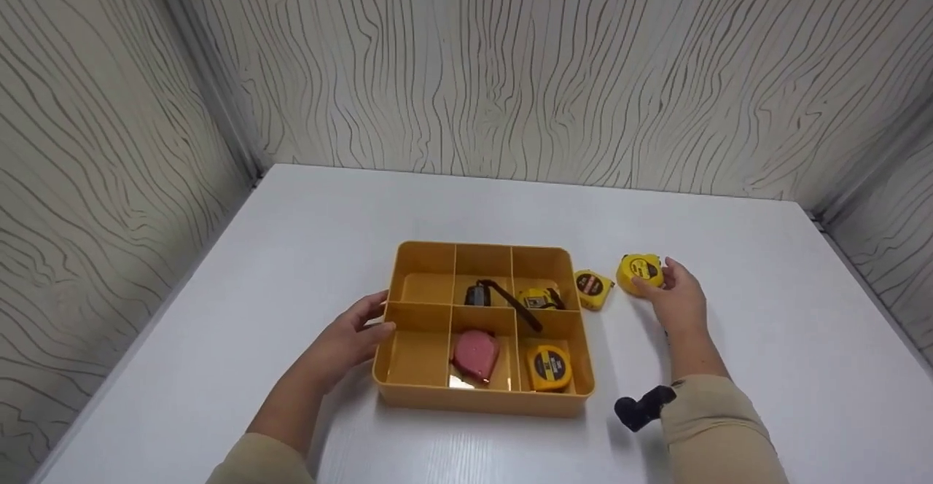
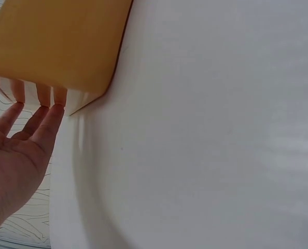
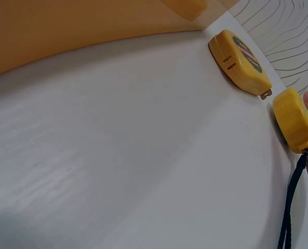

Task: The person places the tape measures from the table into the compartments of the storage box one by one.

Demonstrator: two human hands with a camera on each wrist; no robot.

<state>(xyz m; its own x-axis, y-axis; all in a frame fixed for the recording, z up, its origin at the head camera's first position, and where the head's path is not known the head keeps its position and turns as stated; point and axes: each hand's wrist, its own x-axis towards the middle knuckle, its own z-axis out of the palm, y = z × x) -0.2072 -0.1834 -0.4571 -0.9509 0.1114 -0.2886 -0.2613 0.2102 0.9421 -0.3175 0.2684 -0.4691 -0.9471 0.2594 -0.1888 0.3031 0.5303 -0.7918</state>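
Note:
An amber divided box stands on the white table. My left hand is at its left side, thumb at the rim; in the left wrist view, extended fingertips touch the outer wall. My right hand pinches a round yellow tape measure, thumb on its face. A dark cord hangs from that tape measure in the right wrist view. Between it and the box lies another yellow tape measure. Inside the box are a pink tape measure, a yellow-orange one, and a yellow-and-black one.
A small dark item lies in the box's back middle compartment, its dark strap crossing the dividers. Wood-patterned panels surround the table at the back and sides. A black mount sticks out from my right sleeve.

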